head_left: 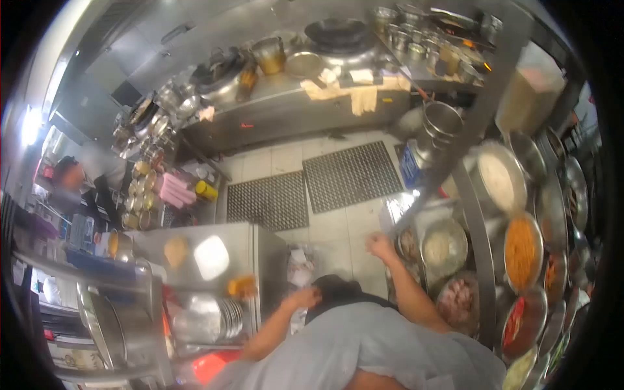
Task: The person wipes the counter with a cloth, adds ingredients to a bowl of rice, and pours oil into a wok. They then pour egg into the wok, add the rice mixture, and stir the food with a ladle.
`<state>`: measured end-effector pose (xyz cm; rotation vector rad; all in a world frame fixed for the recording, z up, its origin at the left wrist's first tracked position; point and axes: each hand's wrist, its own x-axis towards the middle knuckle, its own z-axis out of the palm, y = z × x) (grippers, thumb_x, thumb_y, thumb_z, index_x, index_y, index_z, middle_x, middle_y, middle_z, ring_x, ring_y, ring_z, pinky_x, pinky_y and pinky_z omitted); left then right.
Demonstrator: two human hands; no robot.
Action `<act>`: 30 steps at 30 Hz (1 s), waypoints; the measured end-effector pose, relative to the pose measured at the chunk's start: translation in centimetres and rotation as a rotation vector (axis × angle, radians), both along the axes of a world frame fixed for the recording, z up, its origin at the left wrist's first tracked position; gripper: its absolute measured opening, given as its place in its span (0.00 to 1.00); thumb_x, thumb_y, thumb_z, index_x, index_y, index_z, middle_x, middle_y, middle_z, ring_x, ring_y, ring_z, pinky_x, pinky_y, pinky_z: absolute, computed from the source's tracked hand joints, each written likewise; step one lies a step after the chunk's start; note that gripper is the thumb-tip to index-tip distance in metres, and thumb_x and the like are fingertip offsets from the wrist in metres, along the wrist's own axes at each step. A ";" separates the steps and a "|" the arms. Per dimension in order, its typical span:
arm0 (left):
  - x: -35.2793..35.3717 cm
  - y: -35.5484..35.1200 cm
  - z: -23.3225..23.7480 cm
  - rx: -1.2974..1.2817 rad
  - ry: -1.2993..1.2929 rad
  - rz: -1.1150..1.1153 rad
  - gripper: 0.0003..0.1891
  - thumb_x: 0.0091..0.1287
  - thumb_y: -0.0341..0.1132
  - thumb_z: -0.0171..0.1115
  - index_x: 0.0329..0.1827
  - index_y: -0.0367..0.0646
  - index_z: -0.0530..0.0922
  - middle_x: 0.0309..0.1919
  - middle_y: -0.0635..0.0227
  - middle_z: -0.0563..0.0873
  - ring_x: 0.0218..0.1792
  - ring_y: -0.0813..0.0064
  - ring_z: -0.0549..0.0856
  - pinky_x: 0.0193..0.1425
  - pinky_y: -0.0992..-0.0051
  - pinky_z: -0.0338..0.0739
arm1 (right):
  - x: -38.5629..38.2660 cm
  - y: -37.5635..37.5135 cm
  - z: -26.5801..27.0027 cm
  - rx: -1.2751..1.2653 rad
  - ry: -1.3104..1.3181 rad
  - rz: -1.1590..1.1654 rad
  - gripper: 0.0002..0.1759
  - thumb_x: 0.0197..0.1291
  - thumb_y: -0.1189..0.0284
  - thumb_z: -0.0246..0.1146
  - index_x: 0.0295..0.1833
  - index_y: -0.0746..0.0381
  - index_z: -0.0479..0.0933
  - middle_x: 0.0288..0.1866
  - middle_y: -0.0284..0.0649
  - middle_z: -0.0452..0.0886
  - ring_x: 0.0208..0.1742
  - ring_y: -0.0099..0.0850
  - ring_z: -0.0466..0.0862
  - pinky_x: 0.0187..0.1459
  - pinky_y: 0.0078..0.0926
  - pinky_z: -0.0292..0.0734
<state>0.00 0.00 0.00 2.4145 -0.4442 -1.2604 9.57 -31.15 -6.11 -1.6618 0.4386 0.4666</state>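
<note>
My left hand (304, 298) is low in the centre of the head view, beside the edge of the steel counter (237, 237) and near a yellow-orange item (242, 286). Its fingers are blurred, and anything in them cannot be made out. Over the tiled floor (331, 237), my right hand (379, 246) is held out with the fingers curled in, left of the bowls on the right-hand shelf. Nothing can be made out in it. A white square plate (212, 257) lies on the steel counter, above a stack of metal plates (224, 317).
Rubber mats (351, 175) lie on the floor ahead. Beyond them runs a stove line with a large wok (336, 34) and cloths (363, 97). A steel post (484, 107) crosses the right side, near bowls of food (522, 252). Another person (68, 175) is at far left.
</note>
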 end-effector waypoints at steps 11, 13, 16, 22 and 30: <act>20.0 2.1 -5.9 -0.285 0.096 0.102 0.28 0.72 0.51 0.48 0.68 0.41 0.69 0.61 0.50 0.78 0.63 0.49 0.76 0.67 0.61 0.68 | 28.8 2.3 7.7 -0.126 -0.073 0.082 0.14 0.62 0.65 0.64 0.36 0.68 0.79 0.26 0.42 0.82 0.29 0.29 0.84 0.33 0.23 0.77; 25.8 0.9 -4.4 -0.350 0.025 0.311 0.28 0.71 0.51 0.50 0.68 0.41 0.70 0.61 0.48 0.78 0.62 0.49 0.76 0.66 0.60 0.69 | 31.6 -0.3 3.1 -0.275 -0.151 0.268 0.13 0.61 0.68 0.64 0.34 0.69 0.78 0.23 0.43 0.81 0.27 0.29 0.83 0.30 0.23 0.77; 36.6 -1.0 -1.0 -0.277 -0.267 0.451 0.28 0.70 0.49 0.52 0.67 0.39 0.70 0.60 0.45 0.78 0.62 0.50 0.77 0.66 0.60 0.69 | 33.3 -4.7 -3.7 -0.235 -0.144 0.200 0.11 0.62 0.71 0.61 0.33 0.69 0.77 0.22 0.41 0.79 0.22 0.28 0.80 0.24 0.28 0.77; 48.1 5.0 2.6 -0.458 -0.340 0.657 0.27 0.70 0.47 0.51 0.65 0.37 0.71 0.57 0.46 0.80 0.60 0.49 0.78 0.65 0.60 0.70 | 37.1 -6.5 -7.8 -0.225 0.064 0.323 0.14 0.64 0.66 0.62 0.36 0.68 0.78 0.24 0.41 0.78 0.22 0.29 0.79 0.21 0.29 0.76; 40.4 11.0 -11.2 0.110 0.055 0.941 0.23 0.70 0.45 0.52 0.58 0.37 0.75 0.51 0.46 0.82 0.53 0.48 0.82 0.57 0.57 0.75 | 55.0 2.6 -4.4 -0.193 0.083 0.559 0.17 0.67 0.65 0.58 0.34 0.69 0.79 0.26 0.43 0.81 0.23 0.28 0.80 0.25 0.26 0.77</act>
